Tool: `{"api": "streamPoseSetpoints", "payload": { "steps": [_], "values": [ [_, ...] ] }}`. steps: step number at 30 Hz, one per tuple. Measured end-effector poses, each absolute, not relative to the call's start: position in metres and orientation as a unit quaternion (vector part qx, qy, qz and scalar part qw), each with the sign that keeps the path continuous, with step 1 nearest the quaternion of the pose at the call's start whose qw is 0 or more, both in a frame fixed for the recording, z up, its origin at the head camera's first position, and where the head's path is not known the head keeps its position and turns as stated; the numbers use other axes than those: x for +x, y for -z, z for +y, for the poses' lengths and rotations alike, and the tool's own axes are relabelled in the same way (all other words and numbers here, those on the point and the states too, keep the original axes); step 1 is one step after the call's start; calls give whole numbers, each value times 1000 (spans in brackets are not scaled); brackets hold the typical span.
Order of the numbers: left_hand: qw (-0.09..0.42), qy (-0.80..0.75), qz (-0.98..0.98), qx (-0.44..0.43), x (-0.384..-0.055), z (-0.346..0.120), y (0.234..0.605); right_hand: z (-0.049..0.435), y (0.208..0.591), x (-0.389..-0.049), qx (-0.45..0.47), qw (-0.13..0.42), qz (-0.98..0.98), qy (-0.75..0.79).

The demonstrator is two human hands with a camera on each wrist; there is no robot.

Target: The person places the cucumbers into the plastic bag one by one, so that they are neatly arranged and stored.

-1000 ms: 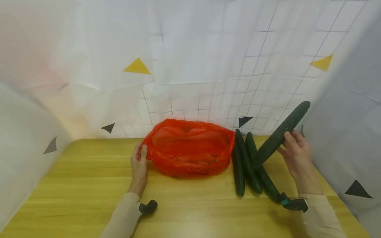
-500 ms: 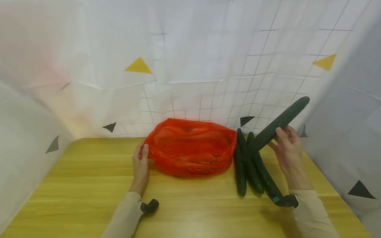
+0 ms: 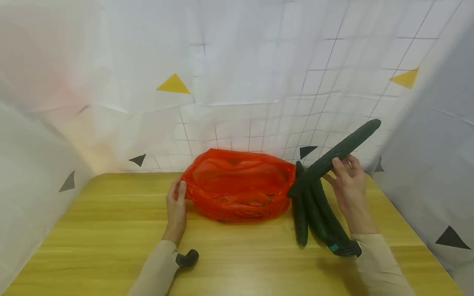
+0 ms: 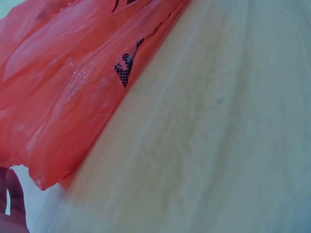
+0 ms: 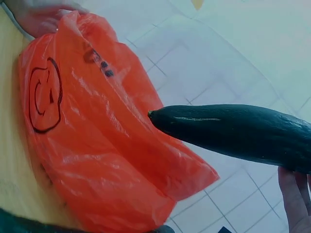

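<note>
A red plastic bag (image 3: 240, 205) lies with its mouth spread open on the table. My left hand (image 3: 176, 205) pinches the bag's left rim between thumb and fingers; in the left wrist view only some fingers (image 4: 15, 194) show beside the bag's edge. Over the table on the right, my right hand (image 3: 348, 185) grips a long dark green cucumber (image 3: 337, 156) around its middle. It slants, with its lower left tip at the bag's right edge in the head view. In the right wrist view the cucumber (image 5: 228, 131) points toward the bag (image 5: 107, 126).
Several more cucumbers (image 3: 301, 224) lie side by side on the yellow wooden table (image 3: 237, 259), just right of the bag. Behind stands a white sheeted wall (image 3: 237, 74) with yellow and black triangles. A grey-white side wall (image 3: 437, 164) bounds the right.
My right hand has moved left with the cucumber, bringing its lower tip from above the other cucumbers to the bag's right edge. The left hand keeps its hold on the bag.
</note>
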State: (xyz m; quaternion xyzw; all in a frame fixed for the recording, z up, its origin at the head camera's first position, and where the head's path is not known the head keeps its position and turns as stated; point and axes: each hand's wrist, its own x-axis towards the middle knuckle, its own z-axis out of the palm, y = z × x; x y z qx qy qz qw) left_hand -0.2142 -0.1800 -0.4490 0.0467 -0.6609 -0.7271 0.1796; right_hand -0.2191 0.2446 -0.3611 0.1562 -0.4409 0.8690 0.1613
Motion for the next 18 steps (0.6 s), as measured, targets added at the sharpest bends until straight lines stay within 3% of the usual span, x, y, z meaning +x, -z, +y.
{"api": "streamPoseSetpoints", "payload": {
  "steps": [9,18],
  "values": [
    [156,724,-670,53,-214,-183,449,226,358,-224,153,166,-456,-861],
    [169,731,-660,41,-215,-182,449,207,353,-230,121,179,-484,-848]
  ]
}}
